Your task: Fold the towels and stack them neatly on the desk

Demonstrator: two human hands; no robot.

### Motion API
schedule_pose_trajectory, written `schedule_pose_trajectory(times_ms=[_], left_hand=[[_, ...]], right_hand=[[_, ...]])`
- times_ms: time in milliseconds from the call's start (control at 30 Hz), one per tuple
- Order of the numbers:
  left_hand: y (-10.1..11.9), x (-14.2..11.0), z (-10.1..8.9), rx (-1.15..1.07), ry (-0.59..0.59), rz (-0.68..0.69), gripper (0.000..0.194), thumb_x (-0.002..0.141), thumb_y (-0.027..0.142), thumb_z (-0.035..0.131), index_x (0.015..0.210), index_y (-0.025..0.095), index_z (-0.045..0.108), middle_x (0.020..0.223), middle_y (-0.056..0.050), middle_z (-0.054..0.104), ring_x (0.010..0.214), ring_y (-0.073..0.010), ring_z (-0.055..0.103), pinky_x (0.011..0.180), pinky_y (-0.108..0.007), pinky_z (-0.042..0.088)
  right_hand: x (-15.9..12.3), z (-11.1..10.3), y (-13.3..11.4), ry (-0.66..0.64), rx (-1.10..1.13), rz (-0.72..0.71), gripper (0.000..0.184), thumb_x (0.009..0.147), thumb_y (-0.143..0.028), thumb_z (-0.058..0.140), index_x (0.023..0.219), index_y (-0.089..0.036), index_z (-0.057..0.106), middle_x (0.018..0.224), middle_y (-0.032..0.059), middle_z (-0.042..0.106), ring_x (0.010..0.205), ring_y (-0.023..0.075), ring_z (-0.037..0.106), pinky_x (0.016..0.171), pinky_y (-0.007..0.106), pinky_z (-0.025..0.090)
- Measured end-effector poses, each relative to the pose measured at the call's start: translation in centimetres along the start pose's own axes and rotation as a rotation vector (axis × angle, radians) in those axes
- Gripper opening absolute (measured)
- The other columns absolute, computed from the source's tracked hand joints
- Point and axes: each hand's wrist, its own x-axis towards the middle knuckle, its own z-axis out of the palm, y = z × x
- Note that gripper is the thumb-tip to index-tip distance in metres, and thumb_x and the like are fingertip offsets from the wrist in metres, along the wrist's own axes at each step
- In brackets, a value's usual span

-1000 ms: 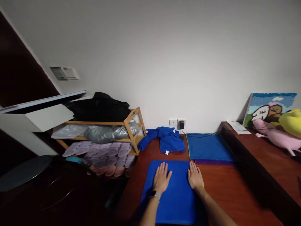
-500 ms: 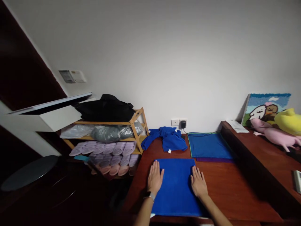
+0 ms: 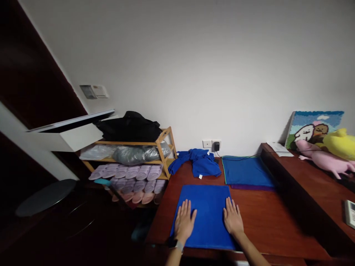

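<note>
A folded bright blue towel (image 3: 206, 205) lies flat on the dark red wooden table (image 3: 266, 218) in front of me. My left hand (image 3: 184, 222) rests flat on its left side, fingers stretched out, with a watch at the wrist. My right hand (image 3: 233, 220) lies flat on the towel's right edge, fingers spread. Neither hand grips anything. Behind the towel, a crumpled blue cloth (image 3: 198, 162) sits near the wall. To its right lies a flat stack of folded blue cloths (image 3: 246, 171).
A wooden rack (image 3: 163, 151) with rows of slippers (image 3: 130, 177) and a black bag stands left of the table. A charger (image 3: 216, 146) is plugged in at the wall. A raised shelf (image 3: 313, 177) on the right holds plush toys, a tufted picture and a remote.
Both hands slid back toward me along the towel, and the left hand moved out to the left side. The towel lies nearer the table's front edge in view.
</note>
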Motion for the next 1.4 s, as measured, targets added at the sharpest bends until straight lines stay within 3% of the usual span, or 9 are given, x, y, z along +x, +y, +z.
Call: schedule_pose_trajectory(times_ms=[133,400,467,567,667,767,833,1100,1400], left_hand=[[-4.2,-1.4,-0.7,0.041,0.026,-0.047,0.076,0.104,0.063,0.02,0.161,0.014,0.028,0.168,-0.01,0.028,0.156,-0.0257,0.026,0.127,-0.048,0.028],[-4.0,-1.4,-1.4,0.068,0.015,-0.039,0.075,0.104,0.06,0.024,0.16,0.011,0.031,0.167,-0.012,0.03,0.155,-0.0271,0.027,0.127,-0.048,0.027],[-2.3,-1.5,-1.6,0.071,0.063,-0.005,0.072,0.104,0.058,0.025,0.16,0.013,0.031,0.166,-0.012,0.032,0.155,-0.0274,0.028,0.128,-0.05,0.026],[3.0,-1.8,-1.3,0.009,0.084,0.162,0.065,0.106,0.053,0.024,0.162,0.019,0.027,0.167,-0.008,0.031,0.155,-0.025,0.028,0.128,-0.049,0.027],[9.2,-2.4,-0.2,-0.067,-0.008,0.345,0.063,0.106,0.052,0.023,0.162,0.023,0.025,0.168,-0.005,0.028,0.155,-0.0237,0.027,0.127,-0.047,0.029],[11.7,-2.8,0.7,-0.087,-0.083,0.372,0.064,0.106,0.055,0.023,0.162,0.024,0.027,0.168,-0.005,0.029,0.155,-0.0242,0.027,0.127,-0.048,0.029],[10.3,-2.9,0.8,-0.068,-0.091,0.329,0.064,0.105,0.056,0.024,0.161,0.025,0.028,0.167,-0.005,0.029,0.155,-0.0247,0.027,0.128,-0.05,0.028],[-2.9,-3.1,-1.2,0.098,-0.052,0.005,0.067,0.103,0.057,0.026,0.161,0.024,0.028,0.168,-0.005,0.028,0.155,-0.0262,0.026,0.126,-0.052,0.027],[-6.8,-3.6,-0.9,0.137,-0.098,-0.04,0.071,0.101,0.056,0.024,0.162,0.02,0.024,0.169,-0.003,0.019,0.156,-0.0233,0.021,0.128,-0.048,0.022]], right_hand=[[-0.3,-0.5,-0.3,-0.001,0.008,0.009,0.065,0.103,-0.038,0.015,0.162,-0.01,0.018,0.17,0.003,0.017,0.158,0.024,0.013,0.128,0.045,0.012],[-6.1,2.2,0.9,0.046,0.055,0.002,0.066,0.102,-0.043,0.02,0.162,-0.015,0.027,0.169,0.0021,0.02,0.157,0.0256,0.015,0.128,0.048,0.015],[-7.1,2.5,1.1,0.06,0.075,-0.007,0.065,0.102,-0.042,0.02,0.161,-0.016,0.029,0.168,0.0018,0.021,0.157,0.0252,0.015,0.128,0.048,0.015],[-7.4,2.1,0.9,0.074,0.093,-0.002,0.065,0.102,-0.041,0.021,0.161,-0.017,0.031,0.168,0.0014,0.022,0.157,0.0251,0.015,0.129,0.049,0.015],[-7.4,1.4,0.7,0.063,0.095,-0.01,0.065,0.102,-0.042,0.021,0.16,-0.015,0.03,0.168,0.0013,0.021,0.157,0.0252,0.014,0.129,0.049,0.013],[-7.4,0.9,0.7,0.049,0.093,-0.015,0.065,0.103,-0.043,0.019,0.161,-0.015,0.029,0.168,0.0006,0.019,0.157,0.0251,0.014,0.129,0.049,0.013],[-7.4,1.0,0.7,0.05,0.103,-0.011,0.064,0.103,-0.042,0.02,0.161,-0.015,0.029,0.167,0.0003,0.019,0.157,0.0248,0.014,0.129,0.049,0.014],[-6.7,1.4,-0.2,0.053,0.123,0.001,0.063,0.103,-0.04,0.021,0.161,-0.016,0.029,0.168,0.0018,0.019,0.157,0.0239,0.013,0.13,0.048,0.013],[-5.2,0.9,-0.4,0.069,0.169,-0.018,0.061,0.104,-0.045,0.022,0.162,-0.026,0.028,0.168,-0.0028,0.021,0.158,0.0256,0.015,0.129,0.05,0.013]])
